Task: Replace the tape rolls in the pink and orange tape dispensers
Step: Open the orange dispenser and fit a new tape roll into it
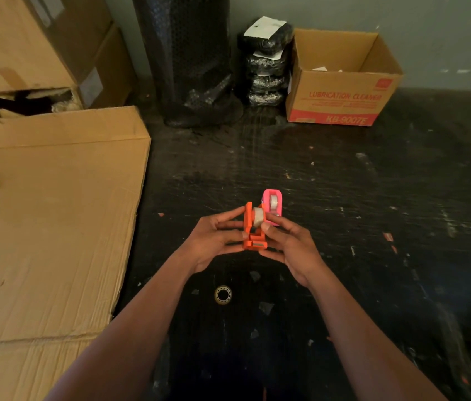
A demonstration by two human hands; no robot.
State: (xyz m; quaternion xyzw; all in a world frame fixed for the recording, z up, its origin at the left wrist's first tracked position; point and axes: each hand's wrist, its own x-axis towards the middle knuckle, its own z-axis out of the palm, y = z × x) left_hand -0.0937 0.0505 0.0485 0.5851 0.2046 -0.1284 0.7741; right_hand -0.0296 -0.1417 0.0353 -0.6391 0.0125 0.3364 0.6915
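The open box [341, 94] reads "LUBRICATION CLEANER"; paper scraps lie inside. Left hand [214, 241] and right hand [289, 244] both grip the orange dispenser [253, 227], which holds a tape roll [258, 217].

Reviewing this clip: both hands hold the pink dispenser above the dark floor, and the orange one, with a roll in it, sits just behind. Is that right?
Not quite: the colours are swapped. The head view shows the left hand and right hand holding the orange dispenser above the dark floor. The pink dispenser, with a roll in it, sits just behind.
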